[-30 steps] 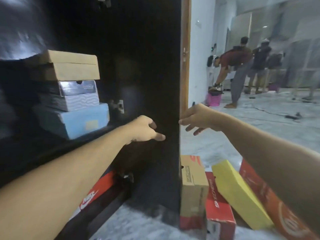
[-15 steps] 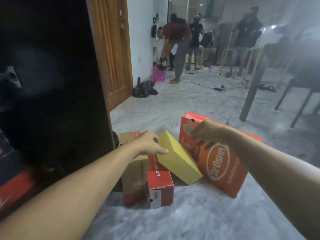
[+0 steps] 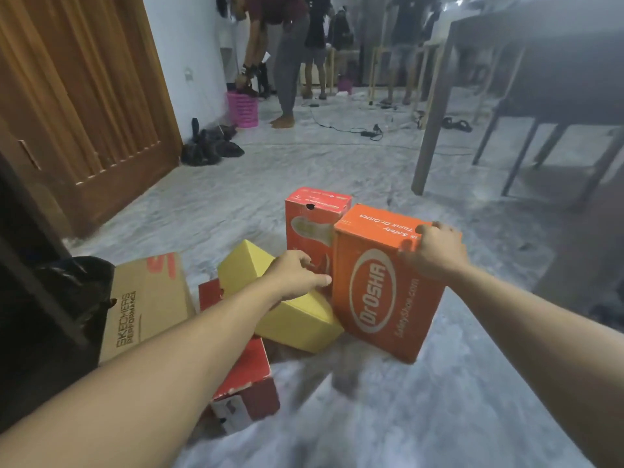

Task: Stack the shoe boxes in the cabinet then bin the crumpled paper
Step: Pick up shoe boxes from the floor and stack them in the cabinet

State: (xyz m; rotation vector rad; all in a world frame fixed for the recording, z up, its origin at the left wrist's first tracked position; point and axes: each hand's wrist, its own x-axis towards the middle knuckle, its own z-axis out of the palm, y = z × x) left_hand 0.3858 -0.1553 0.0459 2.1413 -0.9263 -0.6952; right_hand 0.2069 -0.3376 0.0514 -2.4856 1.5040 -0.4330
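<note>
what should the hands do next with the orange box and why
Probably bring the left hand onto the near left edge of the orange Dr.OSHA box, then lift it: the right hand already holds its top far corner, while the left sits just beside it.

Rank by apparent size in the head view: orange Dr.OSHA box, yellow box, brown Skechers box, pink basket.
1. orange Dr.OSHA box
2. brown Skechers box and yellow box: look alike, both partly hidden, unranked
3. pink basket: smallest, but far from the camera, so true size unsure
</note>
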